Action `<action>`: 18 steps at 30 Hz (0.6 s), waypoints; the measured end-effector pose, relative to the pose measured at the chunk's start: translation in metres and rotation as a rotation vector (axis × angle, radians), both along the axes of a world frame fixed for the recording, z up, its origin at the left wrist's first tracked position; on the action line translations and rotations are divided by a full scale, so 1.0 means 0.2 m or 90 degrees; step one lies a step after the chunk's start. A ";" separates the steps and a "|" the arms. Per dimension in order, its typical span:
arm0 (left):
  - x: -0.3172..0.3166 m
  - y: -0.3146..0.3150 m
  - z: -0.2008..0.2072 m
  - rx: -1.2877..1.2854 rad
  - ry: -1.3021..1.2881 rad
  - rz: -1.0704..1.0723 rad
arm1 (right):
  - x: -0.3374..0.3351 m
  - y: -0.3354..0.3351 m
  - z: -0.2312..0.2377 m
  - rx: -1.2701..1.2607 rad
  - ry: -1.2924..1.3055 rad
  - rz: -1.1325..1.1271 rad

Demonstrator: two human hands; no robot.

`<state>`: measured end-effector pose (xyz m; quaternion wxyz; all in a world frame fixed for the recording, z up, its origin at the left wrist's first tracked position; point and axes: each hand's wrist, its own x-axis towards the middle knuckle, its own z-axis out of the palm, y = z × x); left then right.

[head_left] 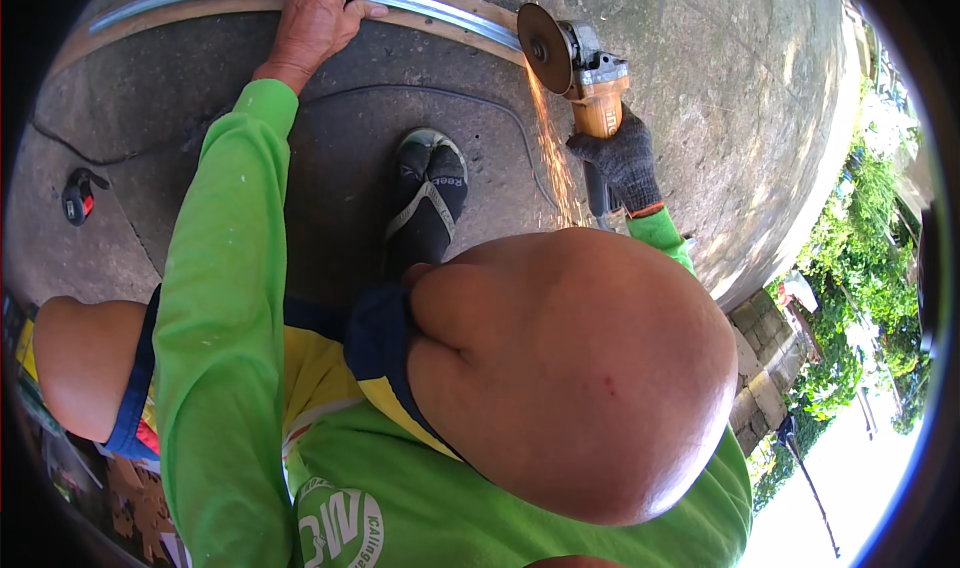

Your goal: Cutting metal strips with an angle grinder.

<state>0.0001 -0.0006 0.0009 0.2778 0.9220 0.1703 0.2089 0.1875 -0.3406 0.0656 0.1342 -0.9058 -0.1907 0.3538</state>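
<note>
My left hand (322, 16), bare, grips a thin silvery metal bar (440, 10) and holds it down along a wooden plank (230, 5) on the ground. The picture's upper edge cuts off some of its fingers. In a dark knitted glove, my right hand (622, 158) is closed around the body of an angle grinder (600, 108). The grinder's round brown disc (545, 48) stands upright at the bar's right end. Orange sparks (552, 148) stream from there back toward my knee.
A black cord (420, 89) curves over the concrete floor (340, 168) between the plank and my sandalled foot (428, 183). Far left lies a black and red tape measure (78, 198). Concrete blocks (765, 338) and green plants (850, 258) are at the right.
</note>
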 end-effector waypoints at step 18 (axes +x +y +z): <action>0.02 0.00 0.00 -0.016 -0.011 -0.003 | 0.01 -0.07 0.03 -0.013 -0.036 0.020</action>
